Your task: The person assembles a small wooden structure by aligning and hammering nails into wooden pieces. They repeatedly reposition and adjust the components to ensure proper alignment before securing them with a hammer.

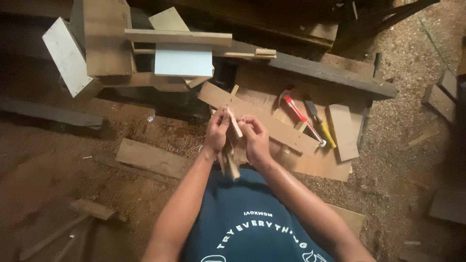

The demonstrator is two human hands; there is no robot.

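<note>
- The sawdust floor point(417, 160) fills the view, with loose offcut boards scattered round its edges; how many in all cannot be told.
- A stack of boards point(145, 53) lies at 11 o'clock; at least five flat pieces overlap there, one of them pale blue-white.
- One flat brown sheet point(320, 167) lies at 2 o'clock from the hands, with one long wooden strip point(257, 119) slanting across it and one short plank point(343, 132) at its right end.
- Two tools rest on that sheet: a red-handled hammer point(297, 110) and a yellow-handled chisel point(321, 125).
- Both hands meet at centre: the left hand point(216, 131) pinches one small wooden stick point(235, 123) upright, and the right hand point(254, 140) is clenched round a bundle of sticks point(230, 162) hanging below, count unclear.
- As a judgement, the work is midway: sticks gathered, nothing fastened, tools untouched.
</note>
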